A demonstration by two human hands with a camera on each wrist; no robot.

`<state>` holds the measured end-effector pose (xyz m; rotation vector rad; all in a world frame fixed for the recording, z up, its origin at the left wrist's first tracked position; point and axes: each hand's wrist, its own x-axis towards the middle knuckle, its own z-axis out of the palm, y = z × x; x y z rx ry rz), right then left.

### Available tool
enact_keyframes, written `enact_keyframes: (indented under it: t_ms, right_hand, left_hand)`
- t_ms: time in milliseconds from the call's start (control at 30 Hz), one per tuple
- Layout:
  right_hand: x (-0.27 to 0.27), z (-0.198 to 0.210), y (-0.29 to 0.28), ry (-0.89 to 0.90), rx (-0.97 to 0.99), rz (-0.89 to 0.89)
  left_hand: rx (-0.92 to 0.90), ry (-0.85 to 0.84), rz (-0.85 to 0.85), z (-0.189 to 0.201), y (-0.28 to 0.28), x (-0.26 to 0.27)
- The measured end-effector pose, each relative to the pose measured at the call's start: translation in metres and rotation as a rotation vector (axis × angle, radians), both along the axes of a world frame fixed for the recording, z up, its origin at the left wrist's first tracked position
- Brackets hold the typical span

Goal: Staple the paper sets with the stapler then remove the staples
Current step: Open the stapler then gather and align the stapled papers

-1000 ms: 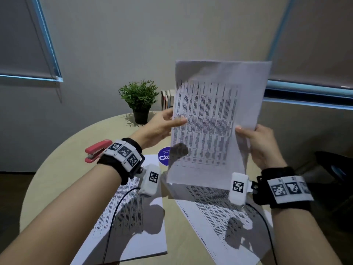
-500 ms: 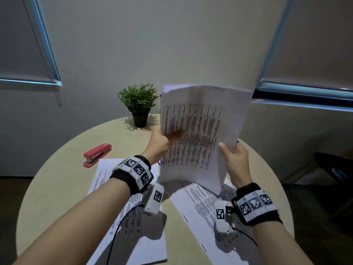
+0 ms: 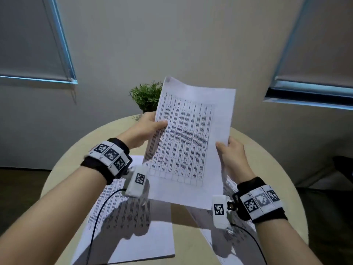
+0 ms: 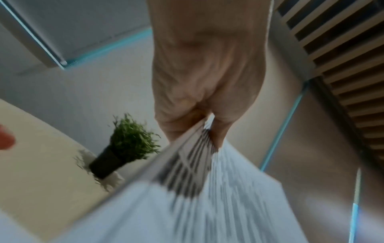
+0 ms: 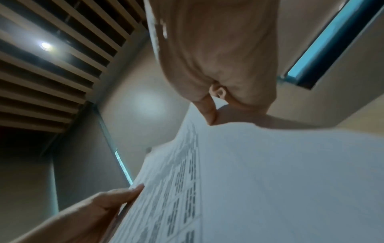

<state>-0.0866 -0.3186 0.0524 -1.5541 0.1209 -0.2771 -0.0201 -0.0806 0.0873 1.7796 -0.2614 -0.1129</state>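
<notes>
I hold a printed paper set (image 3: pixel 189 142) upright over the round table (image 3: pixel 76 159), tilted slightly to the right. My left hand (image 3: pixel 150 127) pinches its left edge, thumb on the printed face. My right hand (image 3: pixel 229 155) grips the right edge lower down. The left wrist view shows the left hand (image 4: pixel 207 74) pinching the sheets' edge (image 4: pixel 187 164). In the right wrist view the right hand (image 5: pixel 218 57) clasps the paper (image 5: pixel 270 180), with the left hand (image 5: pixel 108 202) on the far edge. A blurred red shape, probably the stapler (image 4: pixel 6 139), lies on the table; the head view hides it.
Two more printed paper sets lie flat on the table, one at the left (image 3: pixel 129 226) and one at the right (image 3: pixel 219 236), under my wrists. A small potted plant (image 3: pixel 146 96) stands at the table's far edge by the wall. A dark chair (image 3: pixel 343 169) is at the right.
The paper set dropped lower and bowed half a second ago; now it is flat again and tilted right. My hands still hold both its edges. The stapler has gone out of the head view.
</notes>
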Motion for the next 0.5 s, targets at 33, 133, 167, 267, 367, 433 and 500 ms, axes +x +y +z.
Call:
enact_keyframes:
  t_ms: [33, 133, 167, 267, 367, 433, 500]
  right_hand:
    - [0.0, -0.003, 0.01, 0.057, -0.019, 0.035]
    - [0.0, -0.022, 0.04, 0.143, -0.086, 0.14]
    - [0.001, -0.03, 0.049, 0.149, -0.13, 0.165]
    - [0.006, -0.06, 0.074, 0.206, -0.336, 0.2]
    - [0.011, -0.087, 0.095, 0.313, -0.457, 0.285]
    - [0.01, -0.096, 0.105, 0.341, -0.505, 0.312]
    - [0.01, -0.101, 0.111, 0.384, -0.625, 0.321]
  left_hand:
    - [0.073, 0.053, 0.005, -0.002, 0.014, -0.002]
    - [0.275, 0.234, 0.008, -0.017, 0.056, -0.011]
    - [0.325, 0.298, 0.014, -0.023, 0.068, -0.017]
    - [0.402, 0.436, 0.027, -0.045, 0.102, -0.031]
    - [0.456, 0.533, 0.084, -0.066, 0.125, -0.041]
    - [0.495, 0.565, 0.122, -0.078, 0.132, -0.045]
    - [0.528, 0.59, 0.145, -0.088, 0.135, -0.047]
